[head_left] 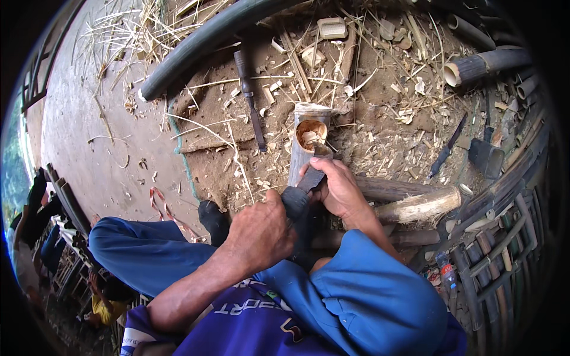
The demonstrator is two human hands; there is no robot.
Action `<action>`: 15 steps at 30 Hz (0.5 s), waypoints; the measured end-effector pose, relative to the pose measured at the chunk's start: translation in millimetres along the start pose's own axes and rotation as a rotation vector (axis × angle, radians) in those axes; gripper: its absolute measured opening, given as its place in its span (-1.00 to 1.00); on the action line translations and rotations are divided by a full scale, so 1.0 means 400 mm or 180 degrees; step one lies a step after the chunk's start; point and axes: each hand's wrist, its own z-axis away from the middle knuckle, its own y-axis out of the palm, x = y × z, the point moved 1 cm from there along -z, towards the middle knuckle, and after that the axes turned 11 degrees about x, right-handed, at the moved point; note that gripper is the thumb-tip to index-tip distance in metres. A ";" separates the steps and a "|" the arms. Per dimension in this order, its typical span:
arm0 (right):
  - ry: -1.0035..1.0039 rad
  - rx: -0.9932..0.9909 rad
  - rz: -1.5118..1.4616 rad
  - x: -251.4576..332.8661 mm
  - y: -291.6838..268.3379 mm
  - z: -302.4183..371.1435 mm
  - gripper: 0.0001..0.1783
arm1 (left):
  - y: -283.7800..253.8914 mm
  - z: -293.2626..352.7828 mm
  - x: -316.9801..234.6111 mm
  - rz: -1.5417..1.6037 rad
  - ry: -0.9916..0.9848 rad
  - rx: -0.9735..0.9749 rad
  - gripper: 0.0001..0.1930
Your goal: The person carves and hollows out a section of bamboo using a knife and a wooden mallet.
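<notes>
Carving is under way: the left hand (259, 228) is gripping the dark handle of a knife (304, 191), fingers wrapped tight, while the right hand (337, 188) is pressing on its blade. The blade tip is biting into the hollow mouth of 1 pale bamboo tube (307, 145) (fibrous, round-walled) lying on the chip-strewn dirt ground (380, 127). Next, I judge, steady shaving pressure.

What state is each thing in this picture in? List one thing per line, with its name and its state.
Bamboo tube: upright, open end hollowed, chips inside.
Knife: held, blade at tube's rim.
Left hand: closed on knife handle.
Right hand: on blade and tube.
Chisel: lying loose on ground.
</notes>
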 end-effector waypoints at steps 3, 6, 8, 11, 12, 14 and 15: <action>0.0257 0.0007 0.0519 0.037 -0.025 -0.007 -0.66 | 0.070 -0.028 -0.020 0.0451 -0.0008 -0.0137 -0.53; 0.0273 0.0116 0.1008 0.061 -0.066 -0.028 -0.62 | 0.146 -0.078 -0.052 0.1006 0.0027 -0.0403 -0.48; 0.0160 0.0106 0.1259 0.066 -0.076 -0.026 -0.61 | 0.165 -0.085 -0.074 0.1123 -0.0050 -0.0440 -0.46; -0.0122 -0.0336 0.1836 0.042 -0.062 -0.007 -0.60 | 0.179 -0.075 -0.056 0.1108 0.0019 -0.0434 -0.42; -0.0266 -0.0420 0.1743 0.025 -0.044 0.017 -0.58 | 0.182 -0.057 -0.035 0.1064 0.0072 -0.0365 -0.40; -0.0277 -0.0513 0.1770 0.029 0.016 0.091 -0.57 | 0.174 -0.013 0.007 0.1022 0.0084 -0.0172 -0.38; -0.0149 -0.0472 0.1891 0.035 0.045 0.119 -0.57 | 0.174 -0.002 0.031 0.1132 0.0063 -0.0156 -0.39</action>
